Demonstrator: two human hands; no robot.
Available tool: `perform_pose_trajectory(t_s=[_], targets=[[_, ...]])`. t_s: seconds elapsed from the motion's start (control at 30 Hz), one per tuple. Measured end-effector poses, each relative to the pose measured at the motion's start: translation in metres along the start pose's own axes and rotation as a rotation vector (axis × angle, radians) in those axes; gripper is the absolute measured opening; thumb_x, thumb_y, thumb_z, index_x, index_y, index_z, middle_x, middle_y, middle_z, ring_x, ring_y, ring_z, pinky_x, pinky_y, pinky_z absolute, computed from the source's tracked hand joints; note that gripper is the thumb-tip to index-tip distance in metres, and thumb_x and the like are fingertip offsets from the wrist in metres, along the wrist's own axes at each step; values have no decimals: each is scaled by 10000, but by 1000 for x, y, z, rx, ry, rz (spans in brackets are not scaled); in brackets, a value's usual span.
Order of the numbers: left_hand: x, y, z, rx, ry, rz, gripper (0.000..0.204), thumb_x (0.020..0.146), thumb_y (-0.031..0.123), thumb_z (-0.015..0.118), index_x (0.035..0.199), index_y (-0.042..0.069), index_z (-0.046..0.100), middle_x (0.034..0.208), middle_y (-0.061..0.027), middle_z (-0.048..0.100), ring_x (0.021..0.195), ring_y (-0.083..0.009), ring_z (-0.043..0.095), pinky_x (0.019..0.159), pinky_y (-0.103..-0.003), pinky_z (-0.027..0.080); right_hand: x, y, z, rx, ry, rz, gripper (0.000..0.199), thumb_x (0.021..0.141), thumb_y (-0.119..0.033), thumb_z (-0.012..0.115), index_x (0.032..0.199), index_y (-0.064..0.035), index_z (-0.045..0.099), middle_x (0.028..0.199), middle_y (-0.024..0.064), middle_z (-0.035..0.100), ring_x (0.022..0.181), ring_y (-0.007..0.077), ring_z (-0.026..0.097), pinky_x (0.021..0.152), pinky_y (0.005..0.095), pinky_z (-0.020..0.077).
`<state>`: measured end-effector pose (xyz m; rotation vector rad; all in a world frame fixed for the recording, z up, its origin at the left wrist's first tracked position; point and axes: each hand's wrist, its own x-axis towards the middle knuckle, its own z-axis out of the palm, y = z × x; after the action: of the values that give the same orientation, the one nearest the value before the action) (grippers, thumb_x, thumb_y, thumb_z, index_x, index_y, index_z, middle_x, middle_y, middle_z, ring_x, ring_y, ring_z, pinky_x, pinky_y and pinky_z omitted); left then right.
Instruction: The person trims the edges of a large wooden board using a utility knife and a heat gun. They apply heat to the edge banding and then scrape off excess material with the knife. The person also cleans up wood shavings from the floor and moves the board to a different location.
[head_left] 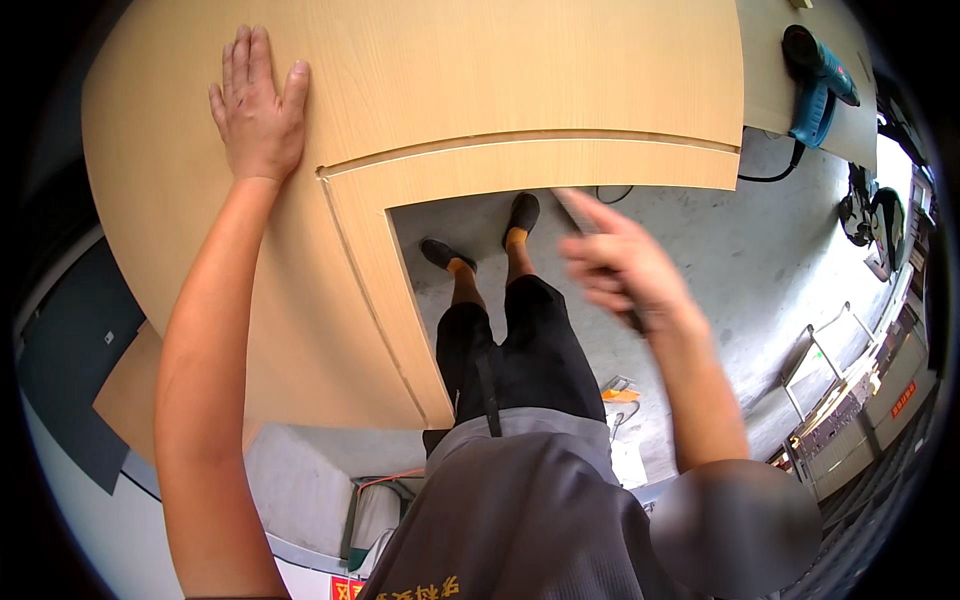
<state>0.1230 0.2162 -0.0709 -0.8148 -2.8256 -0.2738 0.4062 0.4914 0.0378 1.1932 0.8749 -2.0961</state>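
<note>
A large light wood-grain board [520,75] spreads in front of me and down my left side, with a cut-out corner toward my body. A narrow groove [450,150] runs parallel to the cut-out's edges and turns a corner. My left hand [262,115] lies flat on the board, fingers stretched out, left of the groove's corner. Off the board's near edge, my right hand [625,265] is closed around a slim dark tool [577,212]. Motion blurs this hand, so the tool's exact kind is unclear. Its tip is close to the edge; contact cannot be told.
A teal pistol-shaped power tool [822,85] lies on another panel at the far right, its black cable hanging down. Below the cut-out are the grey floor [700,225] and my feet. A metal-framed rack [815,370] stands at right. An orange item [620,395] lies on the floor.
</note>
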Motion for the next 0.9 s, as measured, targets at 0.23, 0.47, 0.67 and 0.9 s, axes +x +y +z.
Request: perform_pose_trajectory(t_s=[0.23,0.47,0.67,0.9], targets=[[3,3,-2,2,7,4,719,960,544,437,1525,110,345,1602,-99,301,1495,-278,233,1195,-562,119,-95,-34,-242,329,693,-558,437,856,-32,543,1287,-42,476,679,-21,421,456,22,333,299,153,267],[2,7,-3,25,-2,14,720,960,528,438,1524,93,338,1608,-100,289,1496,-279,229,1190,-555,135,-2,37,18,-52,101,-84,693,867,-121,586,1507,-4,346,637,-38,423,454,41,366,344,210,280],[5,21,-21,78,-165,-84,783,937,476,478,1536,18,269,1614,-174,227,1507,-321,164,1213,-516,104,56,56,96,86,-240,-38,661,885,-106,509,1517,-13,341,614,-31,405,450,67,373,366,230,312],[2,8,-6,-21,-4,-5,707,958,521,438,1531,120,335,1607,-95,291,1497,-268,229,1197,-539,127,57,39,97,89,-296,-19,638,925,-182,475,1533,-88,308,689,-8,431,476,71,383,357,226,313]])
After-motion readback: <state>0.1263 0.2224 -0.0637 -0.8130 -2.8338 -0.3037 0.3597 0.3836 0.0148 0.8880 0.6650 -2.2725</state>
